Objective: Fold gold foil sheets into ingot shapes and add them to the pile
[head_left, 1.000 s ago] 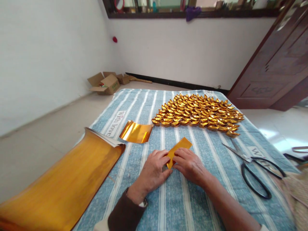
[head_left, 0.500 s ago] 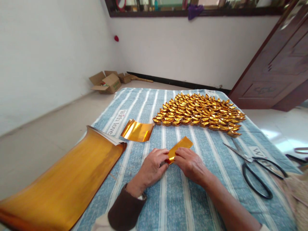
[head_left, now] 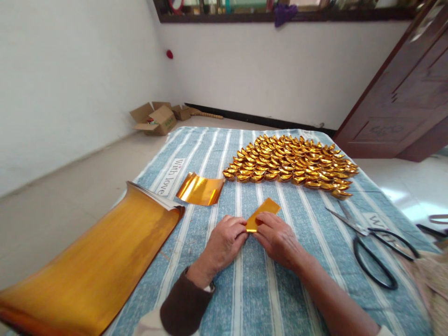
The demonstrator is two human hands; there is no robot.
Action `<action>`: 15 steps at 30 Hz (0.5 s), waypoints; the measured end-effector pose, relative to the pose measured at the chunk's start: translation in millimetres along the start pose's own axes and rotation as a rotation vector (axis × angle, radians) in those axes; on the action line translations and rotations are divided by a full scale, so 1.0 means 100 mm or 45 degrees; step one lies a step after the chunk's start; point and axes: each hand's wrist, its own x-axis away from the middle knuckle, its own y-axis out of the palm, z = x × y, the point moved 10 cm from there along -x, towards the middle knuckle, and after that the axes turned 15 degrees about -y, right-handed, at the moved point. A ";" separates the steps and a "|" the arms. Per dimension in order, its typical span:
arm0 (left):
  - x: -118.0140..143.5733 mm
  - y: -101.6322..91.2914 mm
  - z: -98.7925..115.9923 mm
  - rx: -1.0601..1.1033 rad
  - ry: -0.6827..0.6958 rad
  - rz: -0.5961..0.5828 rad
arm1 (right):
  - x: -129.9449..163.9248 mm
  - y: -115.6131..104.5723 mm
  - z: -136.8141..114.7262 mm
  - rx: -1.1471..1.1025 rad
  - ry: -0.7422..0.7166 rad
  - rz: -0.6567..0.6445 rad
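A strip of gold foil paper point(head_left: 265, 211) lies slanted on the table, its near end folded over in a bright crease. My left hand point(head_left: 226, 240) pinches the left side of that end between thumb and fingers. On the other side my right hand point(head_left: 278, 236) grips the same strip, fingers bent over its right edge. Both hands rest close together on the striped cloth. Beyond them, to the left, is a small curled stack of gold foil sheets point(head_left: 200, 189). Many folded gold foil ingots point(head_left: 287, 161) stand in rows at the far right of the table.
A large stack of gold sheets point(head_left: 94, 261) hangs over the left table edge. Scissors with black handles point(head_left: 364, 232) lie partly spread at the right. The blue-and-white striped cloth point(head_left: 210, 144) covers the table. A cardboard box point(head_left: 159, 121) sits on the floor behind.
The near end of the gold strip is now folded into a straighter, flatter crease. Both hands have shifted only slightly and keep hold of the strip.
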 end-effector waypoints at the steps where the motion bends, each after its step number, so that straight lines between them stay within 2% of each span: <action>1: 0.00 0.00 -0.01 0.009 -0.019 -0.001 | 0.00 0.00 0.01 -0.004 0.017 0.008; 8: -0.01 -0.03 -0.13 -0.046 -0.183 0.060 | 0.02 0.00 0.10 0.014 0.152 0.029; 15: 0.01 -0.06 -0.16 -0.119 -0.207 0.146 | 0.06 0.04 0.16 0.023 0.210 0.053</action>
